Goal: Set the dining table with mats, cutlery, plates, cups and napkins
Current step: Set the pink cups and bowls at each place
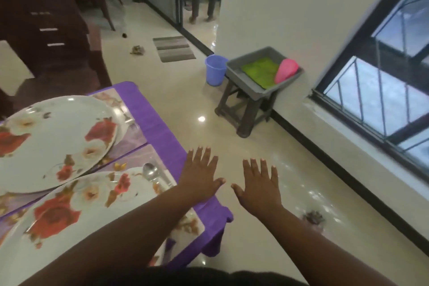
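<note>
Two white plates with red flowers lie on shiny floral mats over a purple tablecloth (pixel 160 123): the far plate (pixel 53 141) and the near plate (pixel 76 223). A metal spoon (pixel 149 173) rests on the mat to the right of the near plate. My left hand (pixel 199 175) hovers flat with spread fingers at the table's right edge, empty. My right hand (pixel 258 184) is held out the same way over the floor beside it, also empty.
A grey tray (pixel 253 81) on a dark stool by the wall holds green items (pixel 261 71) and a pink cup (pixel 286 72). A blue bucket (pixel 216 69) stands on the floor beside it. Dark chairs (pixel 46 30) are at the far left. A person's legs show in the doorway.
</note>
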